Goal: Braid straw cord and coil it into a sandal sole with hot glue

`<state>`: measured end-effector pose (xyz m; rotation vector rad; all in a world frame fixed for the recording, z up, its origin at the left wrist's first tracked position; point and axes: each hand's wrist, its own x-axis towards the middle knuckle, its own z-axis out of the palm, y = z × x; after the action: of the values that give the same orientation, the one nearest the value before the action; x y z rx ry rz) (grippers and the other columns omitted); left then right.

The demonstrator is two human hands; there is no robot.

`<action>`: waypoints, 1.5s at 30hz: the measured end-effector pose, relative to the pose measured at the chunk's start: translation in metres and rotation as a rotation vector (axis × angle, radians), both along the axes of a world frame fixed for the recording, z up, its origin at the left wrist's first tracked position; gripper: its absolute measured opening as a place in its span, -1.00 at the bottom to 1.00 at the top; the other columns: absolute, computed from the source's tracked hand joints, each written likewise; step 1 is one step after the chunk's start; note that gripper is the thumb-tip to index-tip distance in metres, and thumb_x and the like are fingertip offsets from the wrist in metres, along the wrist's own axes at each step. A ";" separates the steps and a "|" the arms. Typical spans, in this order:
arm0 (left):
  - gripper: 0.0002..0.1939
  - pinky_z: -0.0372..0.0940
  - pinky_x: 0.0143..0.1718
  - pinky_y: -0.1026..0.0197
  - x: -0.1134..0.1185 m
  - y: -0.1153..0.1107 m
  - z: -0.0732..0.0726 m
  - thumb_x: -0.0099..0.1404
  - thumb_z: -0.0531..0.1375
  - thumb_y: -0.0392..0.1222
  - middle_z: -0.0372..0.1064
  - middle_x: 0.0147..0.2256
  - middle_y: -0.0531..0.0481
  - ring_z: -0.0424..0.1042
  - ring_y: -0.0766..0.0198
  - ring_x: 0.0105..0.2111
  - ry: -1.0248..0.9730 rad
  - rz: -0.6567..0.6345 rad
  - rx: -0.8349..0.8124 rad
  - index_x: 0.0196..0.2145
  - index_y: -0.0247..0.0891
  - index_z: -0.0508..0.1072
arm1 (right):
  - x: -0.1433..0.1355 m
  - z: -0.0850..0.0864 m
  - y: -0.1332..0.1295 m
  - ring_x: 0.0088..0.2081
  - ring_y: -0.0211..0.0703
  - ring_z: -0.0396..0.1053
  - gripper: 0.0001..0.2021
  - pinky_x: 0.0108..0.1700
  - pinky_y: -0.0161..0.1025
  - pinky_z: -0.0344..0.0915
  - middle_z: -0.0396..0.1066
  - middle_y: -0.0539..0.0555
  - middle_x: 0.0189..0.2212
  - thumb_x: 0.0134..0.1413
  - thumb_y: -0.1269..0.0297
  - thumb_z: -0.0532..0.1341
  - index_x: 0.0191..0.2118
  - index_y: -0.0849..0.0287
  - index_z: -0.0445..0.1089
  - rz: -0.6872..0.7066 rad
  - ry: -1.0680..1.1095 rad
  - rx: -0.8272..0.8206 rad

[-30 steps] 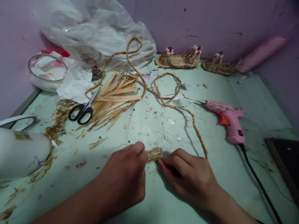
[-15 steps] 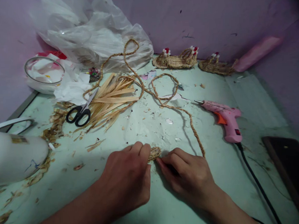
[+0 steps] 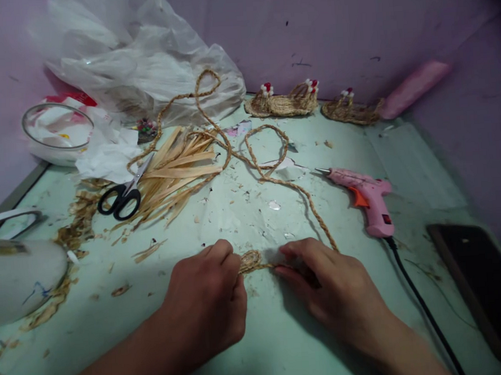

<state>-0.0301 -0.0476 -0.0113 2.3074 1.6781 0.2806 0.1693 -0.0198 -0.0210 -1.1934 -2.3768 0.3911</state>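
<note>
My left hand (image 3: 206,297) is closed on a small flat coil of braided fibre cord (image 3: 251,260), whose right end sticks out past the fingers. From the coil a short stretch of cord runs to my right hand (image 3: 328,284). There the thumb and fingers are curled around it, and part of the grip is hidden. The long braided cord (image 3: 315,213) comes out behind my right hand and loops back across the table toward the plastic bag.
A pink glue gun (image 3: 367,197) and dark phone (image 3: 473,287) lie to the right. Scissors (image 3: 126,195) rest on dry fibre strips (image 3: 181,169). Behind stand small woven slippers (image 3: 285,105), a plastic bag (image 3: 149,63) and a glass bowl (image 3: 58,128). A white bottle (image 3: 22,280) lies left.
My right hand has drawn away from the coil to the right, so a short stretch of cord now shows between the hands. The whole view has shifted slightly.
</note>
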 end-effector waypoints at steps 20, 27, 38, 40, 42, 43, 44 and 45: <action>-0.84 0.16 -0.49 0.20 -0.002 0.005 0.004 0.18 -0.02 -0.29 0.35 -0.40 0.00 0.35 0.22 -0.44 -0.004 -0.039 -0.117 -0.41 -0.21 0.36 | -0.007 -0.002 0.022 -0.49 -0.30 0.39 -0.82 -0.57 -0.39 0.11 0.46 0.01 -0.44 0.14 0.40 0.10 -0.36 0.14 0.45 0.046 -0.066 0.098; -0.87 0.18 -0.48 0.22 -0.003 0.009 0.006 0.17 0.01 -0.30 0.34 -0.40 0.00 0.35 0.25 -0.45 0.007 -0.077 -0.161 -0.43 -0.22 0.35 | -0.013 -0.004 0.028 -0.47 -0.29 0.38 -0.81 -0.55 -0.36 0.08 0.45 -0.01 -0.45 0.17 0.31 0.11 -0.38 0.14 0.45 0.054 -0.091 0.107; -0.87 0.18 -0.49 0.20 -0.003 0.011 0.005 0.14 0.00 -0.32 0.33 -0.42 0.01 0.34 0.24 -0.47 0.005 -0.093 -0.144 -0.47 -0.22 0.33 | -0.024 0.003 0.020 -0.39 -0.10 0.18 -0.80 -0.46 -0.23 0.08 0.42 0.10 -0.41 0.13 0.23 0.16 -0.47 0.13 0.41 -0.174 -0.220 0.444; -0.87 0.19 -0.48 0.18 -0.002 0.009 0.005 0.14 0.00 -0.30 0.33 -0.42 0.00 0.34 0.22 -0.46 -0.003 -0.081 -0.132 -0.46 -0.22 0.33 | -0.028 0.005 0.012 -0.42 -0.12 0.17 -0.78 -0.44 -0.23 0.10 0.42 0.06 -0.45 0.13 0.40 0.09 -0.47 0.13 0.42 -0.063 -0.180 0.383; -0.88 0.20 -0.47 0.18 -0.001 0.008 0.005 0.14 0.01 -0.30 0.33 -0.42 0.00 0.34 0.21 -0.45 -0.011 -0.077 -0.122 -0.42 -0.22 0.34 | -0.030 0.006 0.006 -0.42 -0.13 0.19 -0.76 -0.43 -0.23 0.13 0.43 0.05 -0.43 0.08 0.49 0.04 -0.40 0.15 0.44 0.061 -0.111 0.270; -0.87 0.21 -0.46 0.17 -0.002 0.008 0.005 0.14 0.01 -0.30 0.33 -0.42 0.00 0.34 0.21 -0.44 -0.015 -0.079 -0.124 -0.41 -0.22 0.34 | -0.030 0.006 0.004 -0.41 -0.13 0.21 -0.76 -0.44 -0.23 0.14 0.44 0.06 -0.40 0.06 0.50 0.04 -0.36 0.17 0.45 0.107 -0.079 0.211; -0.87 0.22 -0.45 0.17 -0.002 0.008 0.006 0.15 0.00 -0.30 0.33 -0.41 -0.01 0.34 0.20 -0.43 -0.018 -0.081 -0.133 -0.41 -0.22 0.34 | -0.029 0.005 0.003 -0.39 -0.14 0.24 -0.77 -0.44 -0.24 0.15 0.44 0.07 -0.37 0.04 0.49 0.05 -0.32 0.18 0.45 0.139 -0.051 0.163; -0.86 0.22 -0.45 0.17 -0.002 0.009 0.007 0.16 0.00 -0.29 0.33 -0.40 -0.01 0.35 0.20 -0.42 -0.018 -0.087 -0.150 -0.40 -0.22 0.35 | -0.028 0.004 0.003 -0.39 -0.14 0.26 -0.78 -0.45 -0.25 0.15 0.45 0.07 -0.35 0.04 0.48 0.06 -0.30 0.19 0.45 0.169 -0.034 0.131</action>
<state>-0.0325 -0.0386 -0.0045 2.2521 1.5302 0.1520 0.1412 -0.0166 -0.0167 -0.9519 -2.4988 0.2656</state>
